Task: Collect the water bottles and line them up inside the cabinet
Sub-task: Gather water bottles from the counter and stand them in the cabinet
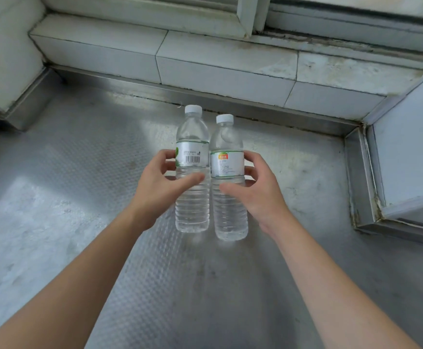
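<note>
Curled around each bottle, not yet squeezing: my left hand (158, 183) wraps the green-label bottle (192, 170), right hand (254, 190) wraps the orange-label bottle (228, 177). Both stand upright, touching, mid steel counter (67, 210), near the far tiled ledge (225, 69). I'd close fully at label height, then lift straight up. Forearms reach forward, thumbs on the near side.
</note>
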